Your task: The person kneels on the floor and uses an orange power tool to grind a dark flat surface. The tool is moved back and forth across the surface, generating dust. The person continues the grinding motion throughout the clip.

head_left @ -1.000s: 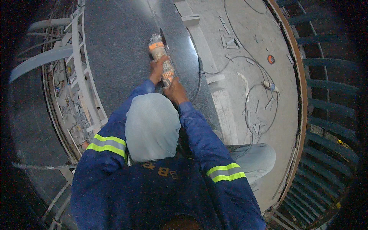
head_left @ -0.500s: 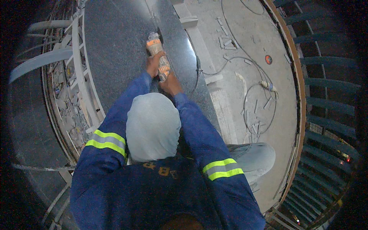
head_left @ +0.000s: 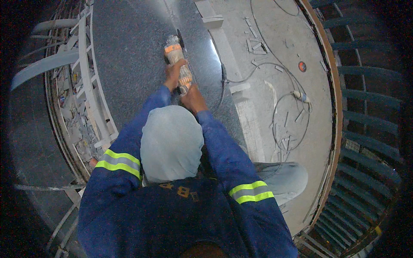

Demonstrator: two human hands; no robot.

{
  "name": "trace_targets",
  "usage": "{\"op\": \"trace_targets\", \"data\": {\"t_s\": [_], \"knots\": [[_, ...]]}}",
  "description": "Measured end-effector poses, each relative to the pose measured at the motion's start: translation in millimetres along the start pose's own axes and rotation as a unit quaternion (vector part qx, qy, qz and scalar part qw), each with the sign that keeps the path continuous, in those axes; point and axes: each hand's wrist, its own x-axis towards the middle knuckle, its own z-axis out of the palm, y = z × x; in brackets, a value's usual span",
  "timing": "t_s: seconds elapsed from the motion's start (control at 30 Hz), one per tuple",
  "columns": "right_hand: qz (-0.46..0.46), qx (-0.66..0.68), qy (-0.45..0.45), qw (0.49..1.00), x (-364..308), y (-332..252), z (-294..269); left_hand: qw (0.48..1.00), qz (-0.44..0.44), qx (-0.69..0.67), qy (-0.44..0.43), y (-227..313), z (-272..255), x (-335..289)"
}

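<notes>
Both my arms reach forward over a dark grey speckled stone slab [head_left: 129,56], gripping a dusty angle grinder [head_left: 174,53] with orange parts. My left hand [head_left: 173,74] is wrapped round the middle of its body. Behind it, my right hand [head_left: 194,99] is closed on the rear end. At the front right of the grinder, its dark disc [head_left: 180,38] stands edge-on against the slab, on a thin line running along the surface. A pale plume of dust [head_left: 170,13] sprays away ahead of it. How deep the disc sits cannot be made out.
A power cable [head_left: 245,81] loops over the dusty floor [head_left: 297,155] to the right, with a connector [head_left: 301,96] and scattered stone offcuts [head_left: 258,47]. Pale blocks [head_left: 213,21] lie along the slab's right edge. Left are a metal frame [head_left: 92,81] and rubble. Dark slats [head_left: 365,71] stand far right.
The dust plume ahead of the disc looks broader. Both hands keep their grip on the grinder, which has barely shifted in the picture.
</notes>
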Motion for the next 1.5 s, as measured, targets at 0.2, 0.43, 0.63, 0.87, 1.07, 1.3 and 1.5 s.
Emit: {"op": "trace_targets", "data": {"t_s": [0.2, 0.43, 0.63, 0.87, 1.07, 1.3, 1.5], "knots": [[-0.032, 0.017, 0.006, 0.999, 20.2, -3.1, 8.5, 0.998, -0.013, -0.049, -0.027, 0.3, -13.0, 30.0], [-0.008, 0.025, 0.005, 1.000, -7.7, -1.8, -2.8, 0.999, -0.016, -0.009, -0.030, -2.9, -8.5, -2.4], [0.020, -0.018, -0.010, 1.000, -19.4, -6.3, -10.3, 0.999, 0.006, -0.014, -0.041, -19.1, -10.9, 4.7], [0.001, 0.046, -0.002, 0.999, 20.5, 10.7, 9.0, 1.000, -0.016, -0.014, -0.009, 6.6, 2.6, 8.7], [0.014, 0.063, -0.008, 0.998, 13.0, -2.1, 10.1, 0.997, -0.045, -0.045, -0.042, 0.3, -14.1, 21.9], [0.046, -0.015, 0.012, 0.999, -7.2, 17.2, 16.0, 0.998, -0.024, -0.031, -0.055, 1.4, 0.0, -15.9], [0.011, 0.028, -0.009, 1.000, -1.7, 8.5, 5.5, 0.998, -0.029, -0.010, -0.057, -4.9, -9.3, 8.1]]}}
